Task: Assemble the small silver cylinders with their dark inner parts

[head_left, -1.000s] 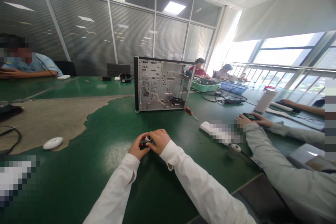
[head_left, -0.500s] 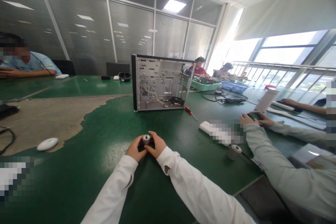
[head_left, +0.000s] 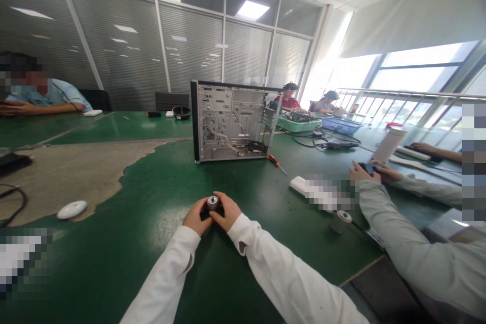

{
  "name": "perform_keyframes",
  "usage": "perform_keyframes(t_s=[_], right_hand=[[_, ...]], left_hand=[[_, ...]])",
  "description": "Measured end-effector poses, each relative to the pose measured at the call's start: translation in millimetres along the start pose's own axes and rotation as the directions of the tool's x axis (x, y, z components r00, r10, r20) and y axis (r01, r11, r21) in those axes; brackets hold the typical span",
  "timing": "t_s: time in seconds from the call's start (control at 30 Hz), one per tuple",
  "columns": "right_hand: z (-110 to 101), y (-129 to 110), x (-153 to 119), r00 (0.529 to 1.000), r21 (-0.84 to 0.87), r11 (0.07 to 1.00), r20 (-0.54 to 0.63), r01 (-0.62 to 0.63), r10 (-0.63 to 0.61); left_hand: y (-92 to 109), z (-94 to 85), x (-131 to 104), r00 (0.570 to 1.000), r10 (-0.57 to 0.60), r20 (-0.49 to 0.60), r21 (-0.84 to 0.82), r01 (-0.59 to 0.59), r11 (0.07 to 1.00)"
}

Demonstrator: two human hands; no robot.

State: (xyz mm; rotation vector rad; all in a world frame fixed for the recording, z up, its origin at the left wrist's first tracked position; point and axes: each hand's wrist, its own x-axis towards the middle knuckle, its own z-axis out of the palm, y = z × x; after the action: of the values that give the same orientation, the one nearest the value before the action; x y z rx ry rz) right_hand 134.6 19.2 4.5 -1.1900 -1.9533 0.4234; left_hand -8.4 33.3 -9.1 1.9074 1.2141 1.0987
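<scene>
A small silver metal cylinder (head_left: 213, 202) with a dark centre on top stands upright between my hands. My left hand (head_left: 197, 216) curls round its left side, and my right hand (head_left: 227, 211) wraps the right side, thumbs close together in front. Something dark shows between the palms, too small to tell. Beyond the hands, an open computer case (head_left: 235, 121) stands on the green table (head_left: 152, 273), with loose cables inside. An orange-handled screwdriver (head_left: 274, 161) lies at its right corner.
A white power strip (head_left: 299, 185) and a cup with a pale lid (head_left: 343, 216) are at the right, near a person's grey sleeves (head_left: 395, 228). Green (head_left: 298, 124) and blue baskets (head_left: 341, 125) stand farther back. A white oval object (head_left: 72, 209) lies left.
Both hands keep their hold on the cylinder, nearly unmoved. The whole view has shifted very slightly.
</scene>
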Motion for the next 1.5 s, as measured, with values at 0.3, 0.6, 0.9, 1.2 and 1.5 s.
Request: perform_keyframes(t_s=[0.3,0.6,0.9,1.2,1.5], right_hand=[[-9,-11,-1,0.993,0.019,0.994,-0.039,0.110,-0.110],[-10,-15,-1,0.993,0.023,0.993,-0.044,0.114,-0.113],[-4,-7,4,0.987,0.347,0.935,-0.109,-0.076,0.121],[14,13,11,0.796,0.909,0.252,0.126,-0.332,0.592],[10,-1,5,0.719,0.936,-0.066,0.309,-0.345,0.622]], left_hand=[[5,1.0,-1,0.998,0.060,-0.024,0.322,-0.049,0.945],[4,0.0,-1,0.998,0.066,0.014,0.381,-0.066,0.922],[10,-1.6,-5,0.997,0.075,-0.032,0.308,-0.061,0.949],[4,-0.5,-4,0.986,0.080,-0.149,0.229,-0.044,0.973],[13,-0.7,-6,0.956,0.097,-0.277,0.187,-0.046,0.981]])
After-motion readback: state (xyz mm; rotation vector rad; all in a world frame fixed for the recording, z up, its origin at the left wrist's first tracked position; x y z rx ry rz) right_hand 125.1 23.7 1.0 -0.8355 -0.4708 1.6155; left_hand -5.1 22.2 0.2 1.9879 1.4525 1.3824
